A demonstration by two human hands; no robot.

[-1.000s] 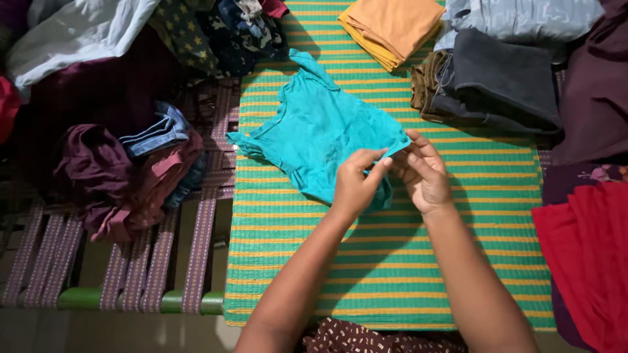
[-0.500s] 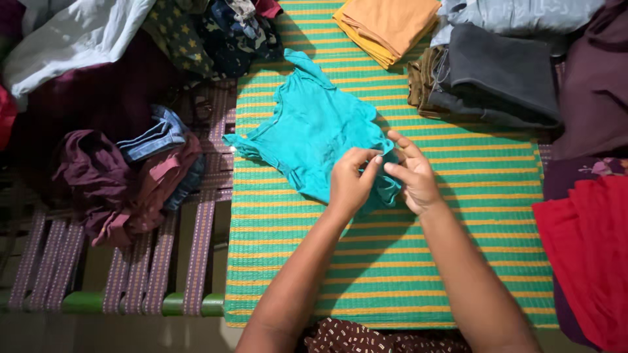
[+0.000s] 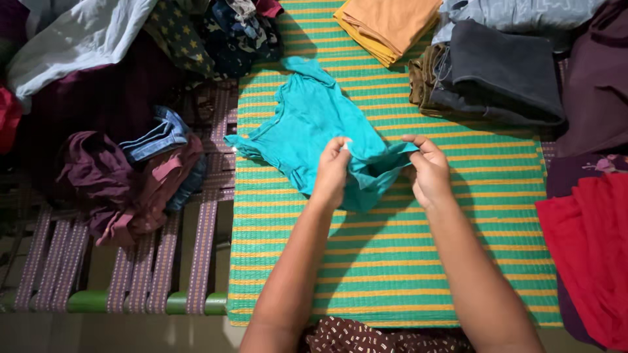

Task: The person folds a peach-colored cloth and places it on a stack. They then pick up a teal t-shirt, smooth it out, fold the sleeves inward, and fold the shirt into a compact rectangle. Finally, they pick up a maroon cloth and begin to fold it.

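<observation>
head view: both hands are working on a small teal garment [image 3: 314, 124] that is lying on the green and yellow striped mat [image 3: 392, 261], near the mat's far left part. the left hand [image 3: 332, 171] is pinching a fold of the teal garment near its nearer hem, fingers closed on the cloth. the right hand [image 3: 428, 168] is gripping the hem's right corner between thumb and fingers, and the edge is stretching between the two hands, lifting slightly off the mat. the rest of the garment is lying flat, spreading away from the hands toward the mat's far left corner.

at the mat's far edge a folded orange cloth [image 3: 389, 23] is resting. at the mat's far right, a folded dark grey garment [image 3: 500, 68] is sitting on an olive brown one [image 3: 420, 82], with pale blue fabric [image 3: 517, 13] beyond them. just off the mat's right edge a red cloth [image 3: 589, 248] is lying. left of the mat, a crumpled maroon garment [image 3: 104, 176] and a piece of blue denim [image 3: 154, 134] are lying on purple woven straps [image 3: 137, 268]. beyond the mat's far left corner, a star-patterned dark cloth [image 3: 176, 33] and a white cloth [image 3: 78, 36] are piling up.
</observation>
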